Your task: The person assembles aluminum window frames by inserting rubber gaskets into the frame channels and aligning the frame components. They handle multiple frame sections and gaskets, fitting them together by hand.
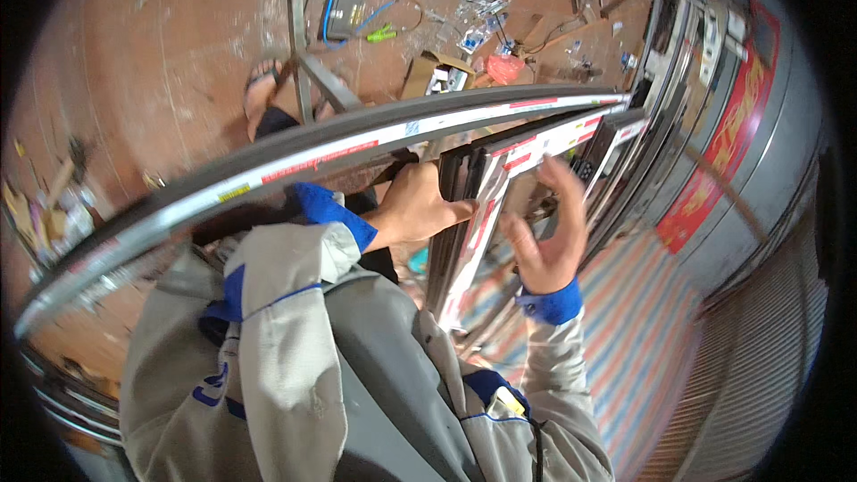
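Observation:
My left hand (418, 205) is closed on the side of a dark metal frame (457, 254) with white and red protective film, its thumb lying against the bar. Its other fingers are partly hidden. My right hand (555, 236), slightly smeared by motion, is just right of the frame's filmed face with thumb and fingers apart and nothing in it. A long dark metal bar (330, 150), also covered with white and red film, crosses in front of me and looks bent by the lens. It passes beyond my left hand, close to the frame's top corner.
More metal profiles (665, 125) are stacked at the right beside a grey shutter (777, 303). Striped sheeting (643, 330) covers the floor there. Beyond the bar are a metal stand (298, 45), an open cardboard box (437, 76), a red plastic bag (504, 68), and a person's sandalled foot (262, 89).

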{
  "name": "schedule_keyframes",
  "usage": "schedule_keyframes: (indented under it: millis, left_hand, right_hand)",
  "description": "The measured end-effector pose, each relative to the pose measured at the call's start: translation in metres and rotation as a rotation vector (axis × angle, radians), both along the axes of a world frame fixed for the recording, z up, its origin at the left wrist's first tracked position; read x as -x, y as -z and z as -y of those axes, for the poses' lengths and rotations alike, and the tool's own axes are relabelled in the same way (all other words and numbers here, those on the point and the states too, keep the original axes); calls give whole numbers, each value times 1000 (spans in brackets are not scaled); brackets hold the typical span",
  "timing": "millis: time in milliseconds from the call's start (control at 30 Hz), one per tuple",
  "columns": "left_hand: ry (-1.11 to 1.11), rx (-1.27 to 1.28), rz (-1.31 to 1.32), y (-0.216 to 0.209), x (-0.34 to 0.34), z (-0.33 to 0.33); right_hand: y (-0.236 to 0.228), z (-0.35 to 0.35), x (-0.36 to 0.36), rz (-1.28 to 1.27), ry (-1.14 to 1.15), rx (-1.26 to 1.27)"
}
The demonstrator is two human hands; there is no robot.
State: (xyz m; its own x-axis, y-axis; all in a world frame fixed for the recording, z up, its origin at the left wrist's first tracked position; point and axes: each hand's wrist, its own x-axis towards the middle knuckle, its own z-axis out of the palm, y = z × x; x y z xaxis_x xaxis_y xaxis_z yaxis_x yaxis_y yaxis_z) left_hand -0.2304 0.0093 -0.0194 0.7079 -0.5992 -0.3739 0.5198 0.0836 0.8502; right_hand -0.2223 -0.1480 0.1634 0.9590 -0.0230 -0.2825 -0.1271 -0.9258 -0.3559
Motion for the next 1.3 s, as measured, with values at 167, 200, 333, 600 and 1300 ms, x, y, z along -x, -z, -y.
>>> schedule_keyframes:
  millis: [167,200,333,600,1300]
  left_hand:
    - [166,59,-264,1,9,0]
    - [138,108,-322,2,14,0]
    - [86,99,-432,-14,1,-1]
    - [68,-80,-554,-2,0,7]
    - [770,-204,-584,1,-57,-5]
  right_hand:
    - [2,-55,139,35,561,-43]
    - [2,-72,162,51,668,-59]
    - [54,-121,288,101,1253,-463]
    - [156,-183,428,510,2440,-1475]
    - [244,-49,383,1453,2058,-1766]
